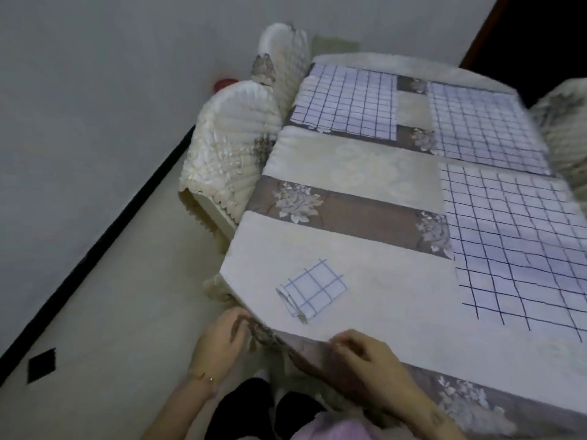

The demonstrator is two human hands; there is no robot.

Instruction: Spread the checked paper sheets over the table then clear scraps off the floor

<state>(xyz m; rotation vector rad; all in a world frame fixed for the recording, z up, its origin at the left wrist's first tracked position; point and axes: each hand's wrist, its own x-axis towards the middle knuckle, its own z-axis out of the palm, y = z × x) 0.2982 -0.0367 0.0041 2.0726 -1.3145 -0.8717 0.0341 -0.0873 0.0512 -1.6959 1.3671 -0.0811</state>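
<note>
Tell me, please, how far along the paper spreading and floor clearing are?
Done: three checked sheets lie spread on the tablecloth. In hand: the left hand and right hand are at its near edge; whether they grip it is unclear. Left: one folded sheet lies unopened near the corner, and a black square on the floor may be a scrap.

We see a plain pale grey wall (95,74) meeting a cream floor (127,312) along a black skirting strip (104,246). A black diamond tile (41,365) sits in the floor. A near chair (228,147) and a far chair (286,58), both in quilted cream covers, stand against the tabletop (241,223), which is draped in a cream-and-brown floral cloth (349,173). A dark doorway (540,33) shows at the far right.
</note>
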